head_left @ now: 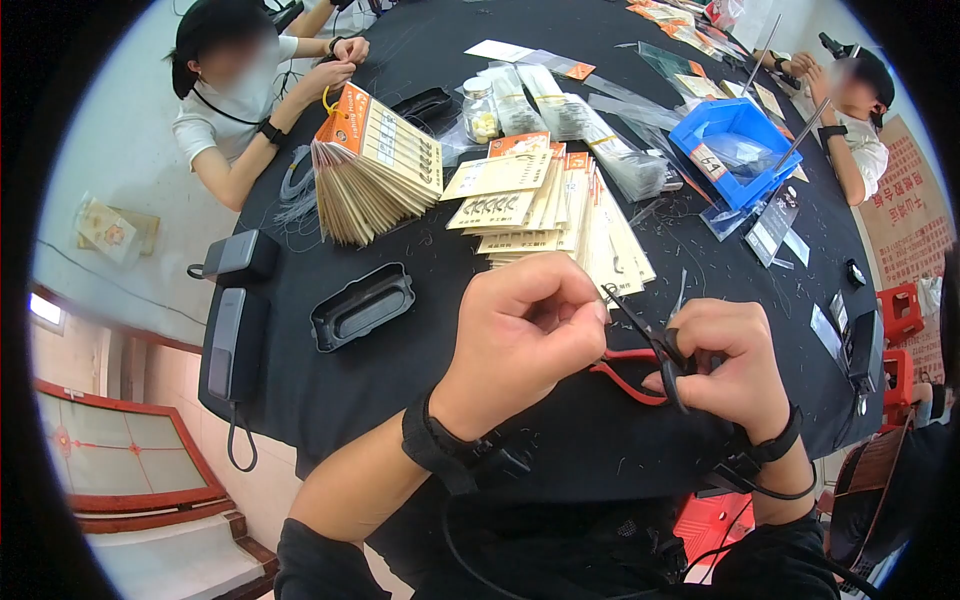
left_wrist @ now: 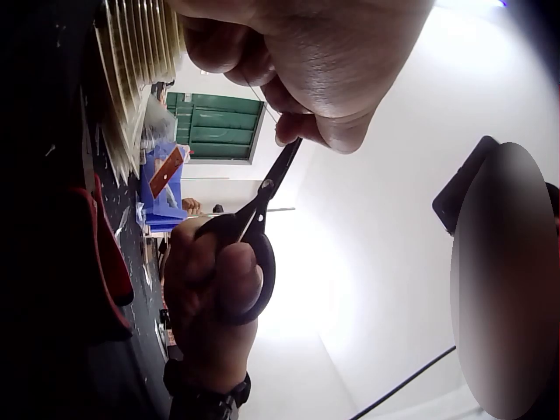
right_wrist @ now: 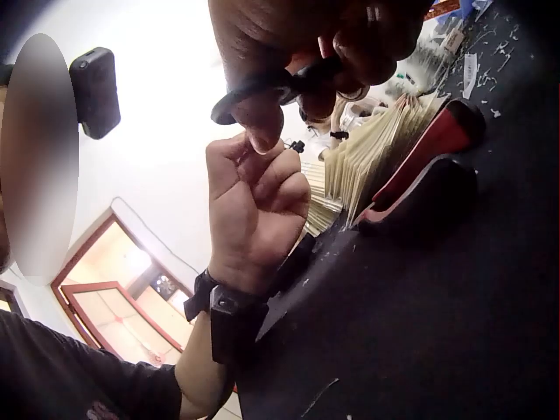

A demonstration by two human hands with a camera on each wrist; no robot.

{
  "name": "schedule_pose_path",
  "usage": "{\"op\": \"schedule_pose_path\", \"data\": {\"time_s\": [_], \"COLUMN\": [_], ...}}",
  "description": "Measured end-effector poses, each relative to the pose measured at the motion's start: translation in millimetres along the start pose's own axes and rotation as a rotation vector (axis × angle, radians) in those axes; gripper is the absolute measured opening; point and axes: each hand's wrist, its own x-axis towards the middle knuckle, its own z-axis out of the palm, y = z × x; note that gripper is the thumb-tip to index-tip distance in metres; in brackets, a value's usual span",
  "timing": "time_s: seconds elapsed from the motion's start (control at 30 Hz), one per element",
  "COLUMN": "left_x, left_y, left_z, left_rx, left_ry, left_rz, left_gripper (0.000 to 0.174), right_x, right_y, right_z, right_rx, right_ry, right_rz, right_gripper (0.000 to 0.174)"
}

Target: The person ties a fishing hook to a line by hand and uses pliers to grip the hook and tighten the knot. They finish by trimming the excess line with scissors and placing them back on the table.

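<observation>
Black-handled scissors (head_left: 655, 345) are held in the right hand (head_left: 728, 365), its thumb and fingers through the loops. The blades point up and left, their tips by the left hand's fingertips. In the left hand (head_left: 525, 335), thumb and index finger pinch something tiny; a thin thread (left_wrist: 262, 103) runs from it among the fingers in the left wrist view. Red-handled pliers or cutters (head_left: 630, 375) lie on the dark cloth beneath the hands; in the right wrist view their red and black handles (right_wrist: 420, 157) show.
Fanned stacks of printed cards (head_left: 570, 215) lie beyond the hands, with another bundle (head_left: 370, 170) to the left. A black tray (head_left: 362, 306), power banks (head_left: 235, 345), a jar (head_left: 480, 110) and a blue bin (head_left: 735, 150) stand around. Two people sit across the table.
</observation>
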Motion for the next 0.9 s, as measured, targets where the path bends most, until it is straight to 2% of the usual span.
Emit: {"op": "schedule_pose_path", "data": {"time_s": [0.3,0.4,0.5,0.53,0.63,0.67,0.8,0.9], "left_x": [0.0,0.7,0.6,0.1,0.1,-0.1,-0.2,-0.2], "left_y": [2.8,0.3,1.1,2.5,4.8,4.6,6.3,5.2], "left_z": [-1.9,-0.5,-2.6,-3.6,-0.4,-0.6,1.6,1.7], "left_rx": [0.001,-0.011,0.015,0.030,-0.069,-0.057,-0.084,-0.068], "left_ry": [0.002,0.040,0.038,0.029,0.038,0.035,0.029,0.020], "left_rz": [-0.030,-0.004,-0.021,-0.038,-0.067,-0.065,-0.060,-0.044], "left_gripper": [0.007,0.006,0.006,0.007,0.007,0.007,0.006,0.006], "right_x": [1.7,0.1,-2.8,-2.8,-4.3,-5.6,-5.5,-0.6], "right_y": [5.5,5.4,-4.2,-4.2,-0.8,-3.4,-7.6,-5.2], "right_z": [8.5,11.7,14.3,9.7,4.3,4.8,6.7,4.7], "right_rx": [0.127,0.189,0.487,0.385,0.384,0.391,0.375,0.217], "right_ry": [0.056,-0.050,-0.043,-0.081,-0.002,0.039,0.113,0.119], "right_rz": [0.045,0.062,0.224,0.176,0.071,0.110,0.114,0.013], "right_gripper": [0.026,0.025,0.024,0.027,0.035,0.044,0.048,0.048]}}
